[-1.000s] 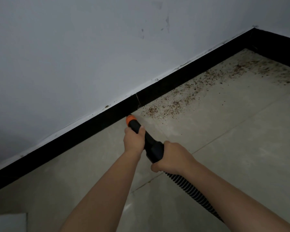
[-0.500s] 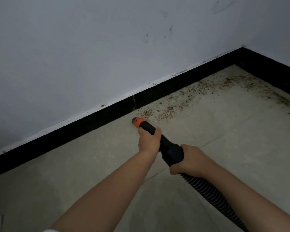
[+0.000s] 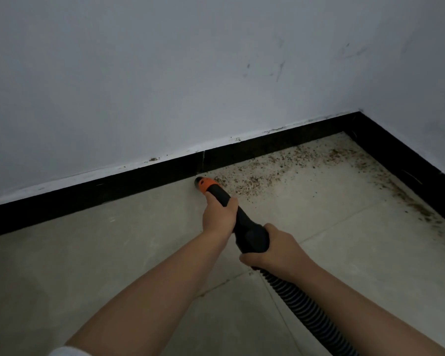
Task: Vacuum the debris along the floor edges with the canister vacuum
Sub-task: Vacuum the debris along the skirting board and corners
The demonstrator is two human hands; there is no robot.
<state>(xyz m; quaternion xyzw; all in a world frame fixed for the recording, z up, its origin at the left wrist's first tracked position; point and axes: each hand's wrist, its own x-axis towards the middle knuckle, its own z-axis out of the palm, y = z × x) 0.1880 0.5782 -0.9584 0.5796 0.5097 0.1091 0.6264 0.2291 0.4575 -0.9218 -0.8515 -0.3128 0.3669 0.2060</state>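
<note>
A black vacuum nozzle [image 3: 244, 224] with an orange tip [image 3: 204, 184] points at the floor just in front of the black baseboard [image 3: 139, 182]. My left hand [image 3: 218, 214] grips the nozzle close behind the orange tip. My right hand [image 3: 276, 249] grips the thick rear end, where the ribbed black hose [image 3: 301, 307] joins and runs off to the lower right. Brown debris [image 3: 270, 170] lies scattered on the tiles just right of the tip, along the baseboard up to the corner. The canister is out of view.
A second debris strip [image 3: 416, 204] follows the right-hand baseboard [image 3: 406, 163] out of the corner. White walls [image 3: 165, 73] rise above both baseboards. Pale floor tiles [image 3: 88, 253] left of the nozzle show no debris.
The view has shifted right, bringing the room corner further into frame. The nozzle tip sits closer to the left end of the debris. Both hands keep the same grip.
</note>
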